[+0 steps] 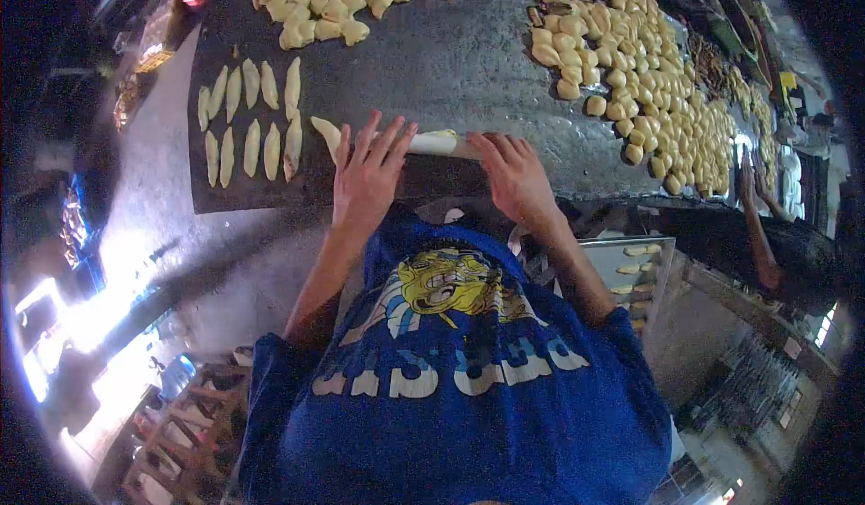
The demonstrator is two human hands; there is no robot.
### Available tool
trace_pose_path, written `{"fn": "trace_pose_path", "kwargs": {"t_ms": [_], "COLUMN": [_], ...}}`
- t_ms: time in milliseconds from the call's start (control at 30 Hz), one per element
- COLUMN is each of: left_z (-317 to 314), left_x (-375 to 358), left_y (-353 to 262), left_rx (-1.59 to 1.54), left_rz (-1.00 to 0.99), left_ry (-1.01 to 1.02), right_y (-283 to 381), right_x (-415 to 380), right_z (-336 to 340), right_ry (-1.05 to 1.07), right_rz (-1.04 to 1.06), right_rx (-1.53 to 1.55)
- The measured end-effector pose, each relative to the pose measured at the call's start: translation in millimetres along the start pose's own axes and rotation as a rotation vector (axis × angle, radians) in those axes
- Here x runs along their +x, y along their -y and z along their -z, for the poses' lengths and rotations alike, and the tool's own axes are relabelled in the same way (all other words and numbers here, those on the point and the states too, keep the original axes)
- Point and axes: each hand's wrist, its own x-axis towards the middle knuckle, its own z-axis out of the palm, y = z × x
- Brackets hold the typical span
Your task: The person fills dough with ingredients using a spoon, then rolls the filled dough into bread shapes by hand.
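Nearest the camera, the person's blue printed shirt point(450, 388) fills the lower frame, and both forearms reach out from it to the near edge of the dark worktop point(450, 63). The left hand point(369, 176) lies flat with its fingers spread wide apart, palm down on a pale roll of dough point(432, 143); the right hand point(514, 173) presses flat on the other end of the same roll, fingers straighter and closer together. Neither grip is closed round the dough: both are open and bear on it from above. The roll lies across the person's front, its long axis running left to right between the two palms, so it sits directly under both hands, with only its middle stretch showing between them. Its left end seems to taper out beside the left fingertips, though the fisheye blur makes it hard to say whether that tip belongs to the roll or is a separate piece. Just to the left, on a darker board point(252, 190), shaped dough fingers point(252, 118) lie in two neat rows, each standing lengthwise away from the person. Farther off, a heap of dough lumps point(342, 0) sits at the far left, and a long band of small dough balls point(640, 72) spreads along the right. At the far right edge, another person's arm point(761, 226) is raised by the worktop.
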Motion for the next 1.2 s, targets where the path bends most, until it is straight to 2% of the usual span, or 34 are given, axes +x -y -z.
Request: {"fn": "trace_pose_path", "kwargs": {"t_ms": [100, 200, 500, 767, 833, 933, 1033, 1067, 1167, 1200], "left_z": [-17.0, -13.8, -31.9, -59.4, -63.1, -66.5, -64.0, -63.7, -59.7, -57.0], "left_x": [1.5, 10.0, 61.4, 126.3, 142.0, 156.9, 162.7, 156.2, 133.1, 126.3], "left_y": [10.0, 4.6, 9.2, 36.3, 45.2, 50.3, 51.9, 48.9, 40.7, 37.0], "left_rx": [0.008, -0.151, -0.091, -0.027, -0.015, 0.057, 0.107, 0.075, 0.008, -0.010], "left_rz": [-0.033, 0.042, 0.101, 0.107, 0.090, 0.091, 0.104, 0.114, 0.091, 0.074], "left_ry": [0.069, 0.062, 0.068, -0.111, -0.173, -0.221, -0.258, -0.271, -0.230, -0.207], "right_y": [-3.3, -3.2, -22.7, -77.2, -90.7, -94.4, -71.6, -75.0, -60.8, -58.9], "right_x": [1.0, 2.5, 45.9, 105.9, 122.9, 141.6, 116.3, 95.0, 64.5, 57.4], "right_z": [-11.5, -25.0, -39.6, -51.5, -54.6, -40.0, 0.8, -5.3, -2.2, -2.0], "right_ry": [0.005, -0.044, -0.067, -0.229, -0.290, -0.324, 0.092, 0.007, 0.187, 0.100], "right_rz": [-0.006, -0.033, -0.201, -0.223, -0.210, -0.122, -0.079, 0.098, -0.009, 0.021], "right_rx": [-0.058, -0.121, -0.305, -0.333, -0.387, -0.288, 0.089, 0.012, -0.260, -0.224]}}
